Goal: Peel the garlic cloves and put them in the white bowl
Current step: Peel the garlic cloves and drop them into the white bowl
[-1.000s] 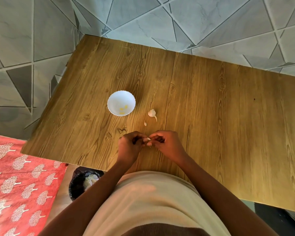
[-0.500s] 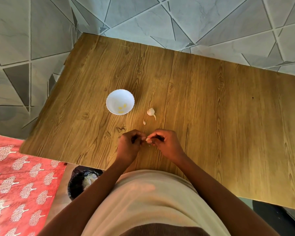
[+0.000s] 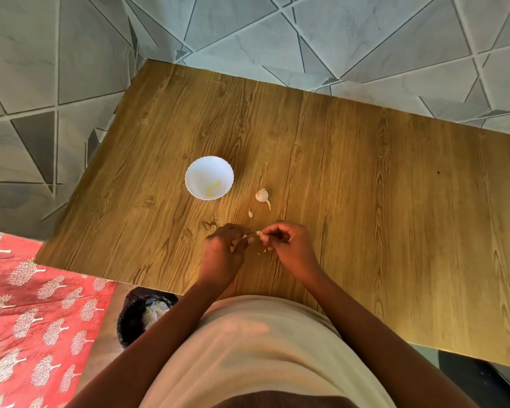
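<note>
My right hand (image 3: 289, 245) pinches a small garlic clove (image 3: 262, 235) just above the wooden table (image 3: 365, 201). My left hand (image 3: 223, 250) sits close on its left, fingers curled, pinching a bit of white skin (image 3: 244, 237) at the clove's end. The white bowl (image 3: 209, 177) stands beyond my left hand with a few yellowish peeled cloves (image 3: 213, 188) in its bottom. To the bowl's right lies an unpeeled piece of garlic (image 3: 262, 196) with a thin tail. A small skin scrap (image 3: 250, 213) lies between that piece and my hands.
Tiny skin flakes (image 3: 262, 252) lie on the table under my hands. Below the near table edge on the left stands a black-lined bin (image 3: 136, 316) with white peelings inside. A red patterned cloth (image 3: 27, 319) covers the lower left. Grey tiled floor surrounds the table.
My hands have drawn slightly apart, exposing more of the clove, and small flakes of skin now lie on the table beneath them. Bowl and loose garlic have not moved.
</note>
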`<action>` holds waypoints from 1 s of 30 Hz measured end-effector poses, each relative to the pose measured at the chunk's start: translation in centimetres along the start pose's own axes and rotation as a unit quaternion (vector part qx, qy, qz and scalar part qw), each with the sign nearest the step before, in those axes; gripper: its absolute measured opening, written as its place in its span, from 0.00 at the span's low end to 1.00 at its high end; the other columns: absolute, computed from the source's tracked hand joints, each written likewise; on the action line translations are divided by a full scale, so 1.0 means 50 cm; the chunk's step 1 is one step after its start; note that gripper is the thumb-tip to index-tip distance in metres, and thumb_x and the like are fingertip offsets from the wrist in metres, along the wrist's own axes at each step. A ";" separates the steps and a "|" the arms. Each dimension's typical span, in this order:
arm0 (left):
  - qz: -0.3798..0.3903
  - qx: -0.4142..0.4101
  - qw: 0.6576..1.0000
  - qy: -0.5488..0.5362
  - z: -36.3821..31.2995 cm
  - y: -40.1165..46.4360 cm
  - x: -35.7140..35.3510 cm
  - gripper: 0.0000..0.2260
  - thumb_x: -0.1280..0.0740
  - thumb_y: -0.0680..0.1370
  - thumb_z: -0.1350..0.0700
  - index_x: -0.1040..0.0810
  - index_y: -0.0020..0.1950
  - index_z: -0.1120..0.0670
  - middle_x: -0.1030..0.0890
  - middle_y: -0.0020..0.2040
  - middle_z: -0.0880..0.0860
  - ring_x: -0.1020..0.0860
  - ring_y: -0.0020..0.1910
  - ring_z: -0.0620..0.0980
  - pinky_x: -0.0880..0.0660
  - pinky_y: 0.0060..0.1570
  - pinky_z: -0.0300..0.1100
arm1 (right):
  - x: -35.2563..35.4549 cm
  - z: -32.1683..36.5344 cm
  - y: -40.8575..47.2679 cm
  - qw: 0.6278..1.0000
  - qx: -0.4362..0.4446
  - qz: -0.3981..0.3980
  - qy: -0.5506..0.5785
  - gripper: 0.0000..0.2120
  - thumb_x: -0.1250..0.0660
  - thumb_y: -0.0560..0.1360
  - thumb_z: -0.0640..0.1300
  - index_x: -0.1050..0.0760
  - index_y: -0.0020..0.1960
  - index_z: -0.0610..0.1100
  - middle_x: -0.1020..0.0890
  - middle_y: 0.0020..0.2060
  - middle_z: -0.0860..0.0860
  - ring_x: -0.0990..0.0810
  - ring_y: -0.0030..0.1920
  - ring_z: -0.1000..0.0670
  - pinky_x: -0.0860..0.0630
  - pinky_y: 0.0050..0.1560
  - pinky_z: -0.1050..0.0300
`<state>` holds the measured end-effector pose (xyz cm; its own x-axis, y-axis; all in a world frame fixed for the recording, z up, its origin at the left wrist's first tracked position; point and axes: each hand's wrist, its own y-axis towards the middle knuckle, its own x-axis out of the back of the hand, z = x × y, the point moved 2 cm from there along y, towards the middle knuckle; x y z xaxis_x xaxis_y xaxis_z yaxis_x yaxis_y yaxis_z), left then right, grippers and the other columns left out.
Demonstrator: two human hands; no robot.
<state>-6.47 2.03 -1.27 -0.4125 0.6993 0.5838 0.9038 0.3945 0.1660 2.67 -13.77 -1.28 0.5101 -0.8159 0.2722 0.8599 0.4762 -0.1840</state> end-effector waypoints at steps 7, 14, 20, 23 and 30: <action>-0.022 0.057 0.995 -0.081 -0.011 0.001 -0.001 0.07 0.24 0.75 0.65 0.12 0.50 0.55 0.13 0.46 0.47 0.16 0.44 0.40 0.26 0.42 0.28 | -0.008 0.011 -0.005 1.000 0.017 0.007 0.001 0.06 0.24 0.74 0.35 0.14 0.48 0.44 0.13 0.38 0.51 0.15 0.37 0.50 0.17 0.41 0.54; -0.022 0.068 0.990 -0.118 -0.005 0.002 -0.003 0.06 0.25 0.76 0.65 0.13 0.51 0.57 0.13 0.45 0.49 0.14 0.41 0.46 0.16 0.43 0.47 | -0.006 0.024 -0.009 0.999 0.050 0.005 -0.006 0.08 0.27 0.77 0.36 0.15 0.56 0.40 0.12 0.42 0.49 0.13 0.38 0.51 0.15 0.41 0.53; -0.003 0.056 0.992 -0.111 -0.004 -0.003 -0.002 0.06 0.24 0.76 0.63 0.12 0.52 0.56 0.13 0.45 0.48 0.14 0.42 0.46 0.16 0.43 0.52 | -0.003 0.027 -0.009 0.994 0.079 0.008 -0.076 0.08 0.27 0.77 0.37 0.15 0.56 0.38 0.14 0.42 0.54 0.14 0.36 0.58 0.18 0.40 0.62; 0.009 0.055 0.992 -0.111 -0.003 -0.001 -0.002 0.05 0.23 0.76 0.62 0.12 0.51 0.56 0.13 0.44 0.48 0.14 0.42 0.46 0.16 0.43 0.53 | 0.001 0.031 -0.011 0.993 0.086 0.014 -0.083 0.07 0.26 0.76 0.37 0.15 0.54 0.38 0.14 0.40 0.53 0.15 0.35 0.58 0.17 0.39 0.60; 0.016 0.042 0.993 -0.106 -0.016 -0.002 0.000 0.05 0.22 0.75 0.61 0.12 0.50 0.57 0.13 0.43 0.48 0.15 0.41 0.44 0.17 0.43 0.43 | 0.003 0.038 -0.016 0.985 0.120 0.010 -0.127 0.06 0.26 0.75 0.37 0.14 0.52 0.40 0.13 0.39 0.49 0.15 0.35 0.55 0.16 0.38 0.48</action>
<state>-6.46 1.51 -0.67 -0.4071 0.8181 0.4063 0.9076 0.4123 0.0792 2.07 -13.65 0.69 0.4893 -0.7119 0.5038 0.8140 0.5801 0.0291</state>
